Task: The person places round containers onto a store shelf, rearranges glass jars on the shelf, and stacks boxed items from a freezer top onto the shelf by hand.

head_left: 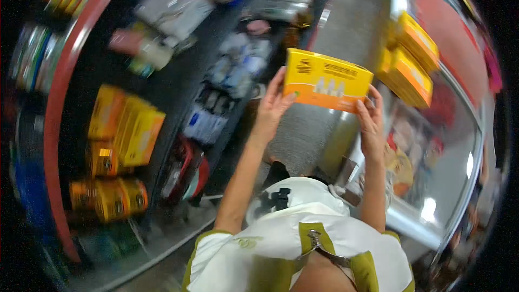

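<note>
Between my two hands is a yellow and orange box (327, 82), held out over the aisle with its printed face toward me. Small white pointed shapes and dark lettering mark that face. My left hand (274, 97) grips the box's left end, thumb on the front. At the opposite end, my right hand (371, 119) has its fingers closed on the lower right corner. More yellow and orange boxes (408, 62) rest on the glass-topped freezer, just right of my right hand.
Left of me, a dark shelf (178, 97) with a red edge holds yellow boxes (130, 130), round yellow containers (121, 197) and packaged goods. On the right, a freezer (443, 184) with bagged items lines the aisle. Grey floor (308, 135) runs between them.
</note>
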The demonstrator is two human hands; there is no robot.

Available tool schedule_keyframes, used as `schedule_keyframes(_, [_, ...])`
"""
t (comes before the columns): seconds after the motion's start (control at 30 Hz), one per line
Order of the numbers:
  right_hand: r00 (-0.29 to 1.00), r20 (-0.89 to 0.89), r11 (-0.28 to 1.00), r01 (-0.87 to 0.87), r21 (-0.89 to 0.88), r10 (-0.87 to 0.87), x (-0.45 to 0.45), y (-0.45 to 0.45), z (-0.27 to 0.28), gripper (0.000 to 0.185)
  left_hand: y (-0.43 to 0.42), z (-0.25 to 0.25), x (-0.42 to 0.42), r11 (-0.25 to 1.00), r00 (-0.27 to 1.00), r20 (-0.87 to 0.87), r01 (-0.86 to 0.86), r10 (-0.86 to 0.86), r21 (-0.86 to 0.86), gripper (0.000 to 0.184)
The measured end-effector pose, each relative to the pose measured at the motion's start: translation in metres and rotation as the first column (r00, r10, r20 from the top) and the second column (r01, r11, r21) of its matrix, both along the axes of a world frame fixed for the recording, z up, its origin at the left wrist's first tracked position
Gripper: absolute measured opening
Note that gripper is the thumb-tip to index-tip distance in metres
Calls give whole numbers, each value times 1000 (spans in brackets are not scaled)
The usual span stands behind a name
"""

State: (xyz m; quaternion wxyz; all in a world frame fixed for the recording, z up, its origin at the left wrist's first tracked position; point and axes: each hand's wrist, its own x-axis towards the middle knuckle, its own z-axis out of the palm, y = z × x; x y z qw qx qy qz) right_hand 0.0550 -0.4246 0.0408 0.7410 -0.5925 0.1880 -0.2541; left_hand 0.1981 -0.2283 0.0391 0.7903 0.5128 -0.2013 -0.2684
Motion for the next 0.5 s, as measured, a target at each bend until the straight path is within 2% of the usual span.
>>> schedule_keyframes(0.07, [996,7,988,-91,125,91,20,17,4,52,31,13,9,998,994,80,-70,70,-5,73])
schedule_keyframes(0.13, [977,-16,964,-205,171,211,41,35,12,59,59,23,15,986,983,93,-154,160,-68,68])
schedule_keyframes(0.23, [916,-26,911,-395,120,400,73,65,16,64,106,31,25,954,951,116,-275,288,-115,66])
schedule_keyframes(0.3, [873,-51,873,-482,74,486,93,82,21,66,127,33,31,922,909,163,-369,384,-119,66])
schedule_keyframes(0.4, [818,6,818,-574,43,575,127,118,48,68,166,37,35,869,856,164,-464,490,-175,65])
schedule_keyframes(0.43, [796,15,796,-605,34,605,138,129,60,68,176,37,35,825,810,159,-544,564,-152,61])
schedule_keyframes(0.5, [737,86,742,-666,-71,670,165,146,67,69,197,52,35,769,720,299,-633,626,-87,59])
